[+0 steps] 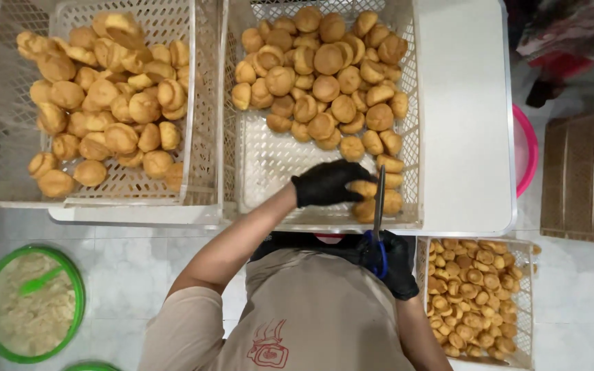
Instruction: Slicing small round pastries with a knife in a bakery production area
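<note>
Left-hand fingers (342, 180) in a black glove curled onto a golden bun (364, 188) at the near right corner of the middle crate (259, 161); right hand (394, 264) just below that crate's near rim, closed through blue scissors (379, 223), blades pointing up beside the bun. Likely risk: blades nicking the glove, given such closeness. Little room at the corner walls; bare mesh left of the bun; full small crate (476, 302) lower right.
</note>
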